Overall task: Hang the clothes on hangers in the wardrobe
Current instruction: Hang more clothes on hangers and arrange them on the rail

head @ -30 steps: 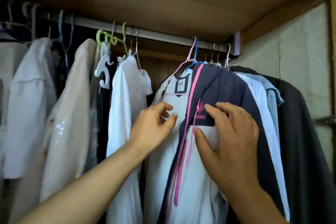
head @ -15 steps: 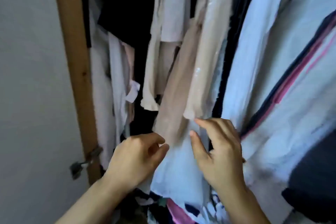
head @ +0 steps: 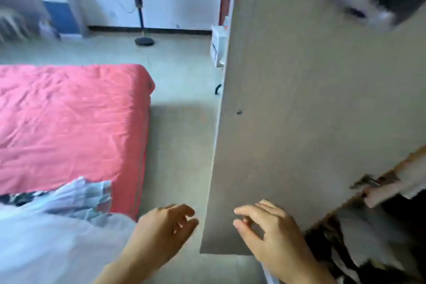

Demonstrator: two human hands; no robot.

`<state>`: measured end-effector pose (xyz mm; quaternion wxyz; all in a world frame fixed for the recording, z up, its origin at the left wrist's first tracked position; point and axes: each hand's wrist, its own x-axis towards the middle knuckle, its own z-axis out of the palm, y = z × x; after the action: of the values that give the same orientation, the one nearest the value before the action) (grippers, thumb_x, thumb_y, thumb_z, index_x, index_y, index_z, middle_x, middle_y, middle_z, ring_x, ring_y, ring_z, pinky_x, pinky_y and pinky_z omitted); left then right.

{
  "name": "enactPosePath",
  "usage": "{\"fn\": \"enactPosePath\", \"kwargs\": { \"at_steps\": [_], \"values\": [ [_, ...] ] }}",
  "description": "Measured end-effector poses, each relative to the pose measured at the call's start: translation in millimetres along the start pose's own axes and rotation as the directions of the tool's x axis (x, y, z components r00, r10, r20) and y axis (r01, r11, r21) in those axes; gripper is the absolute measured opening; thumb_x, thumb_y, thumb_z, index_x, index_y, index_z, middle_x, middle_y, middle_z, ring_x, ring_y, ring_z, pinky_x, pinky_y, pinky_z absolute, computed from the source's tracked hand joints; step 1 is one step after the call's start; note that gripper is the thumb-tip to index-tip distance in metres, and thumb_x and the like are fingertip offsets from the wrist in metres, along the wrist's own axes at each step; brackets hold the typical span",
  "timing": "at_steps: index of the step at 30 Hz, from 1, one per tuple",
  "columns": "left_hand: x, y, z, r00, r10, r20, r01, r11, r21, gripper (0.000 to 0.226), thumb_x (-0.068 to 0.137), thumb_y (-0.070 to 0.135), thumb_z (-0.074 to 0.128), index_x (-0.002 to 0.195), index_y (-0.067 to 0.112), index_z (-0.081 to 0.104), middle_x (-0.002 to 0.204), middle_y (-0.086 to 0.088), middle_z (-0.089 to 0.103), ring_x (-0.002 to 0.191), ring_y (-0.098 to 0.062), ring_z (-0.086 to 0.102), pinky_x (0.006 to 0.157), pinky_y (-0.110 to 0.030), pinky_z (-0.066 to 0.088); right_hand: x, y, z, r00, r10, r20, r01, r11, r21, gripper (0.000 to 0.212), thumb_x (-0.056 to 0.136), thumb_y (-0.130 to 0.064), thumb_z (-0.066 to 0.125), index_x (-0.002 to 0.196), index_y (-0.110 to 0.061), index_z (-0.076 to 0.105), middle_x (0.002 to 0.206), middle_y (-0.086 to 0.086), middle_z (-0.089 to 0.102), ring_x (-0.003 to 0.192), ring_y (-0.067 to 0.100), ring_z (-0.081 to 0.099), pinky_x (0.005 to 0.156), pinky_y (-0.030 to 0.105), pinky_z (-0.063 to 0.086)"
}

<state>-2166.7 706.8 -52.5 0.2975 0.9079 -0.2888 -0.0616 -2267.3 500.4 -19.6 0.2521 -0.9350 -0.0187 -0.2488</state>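
Both hands are empty, fingers loosely spread: the left hand [head: 161,230] hangs over the floor just off the edge of the open wardrobe door [head: 311,122], the right hand [head: 269,230] in front of the door's lower corner. Clothes [head: 57,226] lie in a pale heap on the red bed [head: 69,122], well left of the door. I'd judge this the fetching step; next, reach left and grasp one garment.

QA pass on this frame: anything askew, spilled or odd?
Nothing spilled or broken that I can make out. The wardrobe door stands open, and light clothes lie in a loose heap at the red bed's near corner, unhung. Both hands, left and right, are empty. The frame is motion-blurred.
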Motion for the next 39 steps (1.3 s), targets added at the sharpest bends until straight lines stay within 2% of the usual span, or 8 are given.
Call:
{"fn": "enactPosePath", "kwargs": {
  "at_steps": [5, 9, 14, 19, 24, 28, 33, 39],
  "values": [
    [-66.4, -108.8, -65.6, 0.954, -0.276, -0.119, 0.279, 0.960, 0.008, 0.037, 0.072, 0.067, 0.041, 0.095, 0.044, 0.059, 0.062, 0.034, 0.053, 0.064, 0.017, 0.051, 0.059, -0.006, 0.039, 61.5, -77.2, 105.9, 0.958, -0.227, 0.175, 0.216, 0.973, 0.082, 0.020, 0.074, -0.040, 0.054, 0.082, -0.028, 0.068, 0.062, -0.016, 0.057, 0.061, 0.005, 0.054, 0.058, 0.019, 0.041],
    [-123.7, -182.2, -99.9, 0.859, -0.480, -0.176, 0.488, 0.873, 0.003, 0.054, 0.067, 0.074, 0.032, 0.094, 0.041, 0.065, 0.067, 0.030, 0.052, 0.062, 0.012, 0.050, 0.064, -0.009, 0.041, 84.5, -139.1, 189.2, 0.885, -0.353, 0.303, 0.297, 0.930, 0.214, 0.020, 0.071, -0.040, 0.054, 0.086, -0.030, 0.064, 0.067, -0.016, 0.059, 0.065, 0.005, 0.054, 0.059, 0.017, 0.040],
    [-189.6, -231.9, -129.4, 0.654, -0.704, -0.279, 0.697, 0.703, -0.141, 0.007, 0.081, 0.053, 0.061, 0.084, 0.046, 0.059, 0.083, 0.047, 0.050, 0.080, 0.021, 0.050, 0.063, -0.004, 0.041, 91.3, -199.1, 265.6, 0.760, -0.443, 0.475, 0.275, 0.882, 0.382, 0.028, 0.072, -0.041, 0.057, 0.099, -0.033, 0.057, 0.084, -0.011, 0.062, 0.083, 0.007, 0.054, 0.072, 0.016, 0.041],
    [-242.3, -274.9, -139.3, 0.422, -0.806, -0.415, 0.758, 0.564, -0.326, 0.054, 0.063, 0.073, 0.032, 0.088, 0.040, 0.067, 0.068, 0.023, 0.063, 0.068, 0.009, 0.059, 0.059, -0.011, 0.043, 114.7, -262.6, 327.1, 0.637, -0.568, 0.521, 0.332, 0.812, 0.479, 0.030, 0.073, -0.041, 0.057, 0.096, -0.026, 0.068, 0.089, -0.015, 0.064, 0.088, 0.001, 0.052, 0.077, 0.017, 0.042],
    [-261.9, -310.9, -154.5, 0.261, -0.866, -0.426, 0.809, 0.437, -0.393, 0.065, 0.067, 0.073, 0.029, 0.099, 0.033, 0.069, 0.075, 0.021, 0.064, 0.067, 0.007, 0.058, 0.064, -0.020, 0.048, 134.9, -327.0, 391.4, 0.512, -0.633, 0.580, 0.324, 0.768, 0.552, 0.033, 0.076, -0.043, 0.054, 0.096, -0.022, 0.070, 0.093, -0.012, 0.066, 0.093, 0.004, 0.053, 0.082, 0.012, 0.037],
    [-263.0, -344.5, -166.0, 0.155, -0.903, -0.401, 0.837, 0.336, -0.432, 0.068, 0.067, 0.073, 0.026, 0.101, 0.033, 0.068, 0.076, 0.023, 0.060, 0.069, 0.008, 0.056, 0.066, -0.019, 0.046, 150.6, -366.7, 447.5, 0.380, -0.667, 0.641, 0.309, 0.744, 0.592, 0.026, 0.074, -0.032, 0.065, 0.096, -0.020, 0.071, 0.092, -0.011, 0.066, 0.088, 0.009, 0.059, 0.074, 0.008, 0.038],
    [-255.2, -402.3, -176.0, -0.008, -0.954, -0.300, 0.859, 0.147, -0.491, 0.066, 0.066, 0.074, 0.024, 0.098, 0.035, 0.067, 0.081, 0.022, 0.063, 0.069, 0.011, 0.052, 0.067, -0.019, 0.045, 175.6, -401.1, 546.8, 0.204, -0.688, 0.697, 0.316, 0.720, 0.618, 0.033, 0.075, -0.033, 0.061, 0.102, -0.016, 0.070, 0.096, -0.007, 0.065, 0.095, 0.017, 0.059, 0.077, 0.023, 0.041],
    [-238.2, -494.0, -186.1, -0.179, -0.968, -0.177, 0.822, -0.048, -0.568, 0.027, 0.086, 0.053, 0.056, 0.101, 0.033, 0.067, 0.084, 0.019, 0.065, 0.075, 0.005, 0.058, 0.073, -0.023, 0.049, 208.2, -435.7, 689.8, 0.080, -0.679, 0.730, 0.314, 0.712, 0.628, 0.029, 0.085, -0.023, 0.068, 0.113, -0.015, 0.066, 0.108, -0.004, 0.063, 0.107, 0.017, 0.053, 0.083, 0.019, 0.034]
  ]
}}
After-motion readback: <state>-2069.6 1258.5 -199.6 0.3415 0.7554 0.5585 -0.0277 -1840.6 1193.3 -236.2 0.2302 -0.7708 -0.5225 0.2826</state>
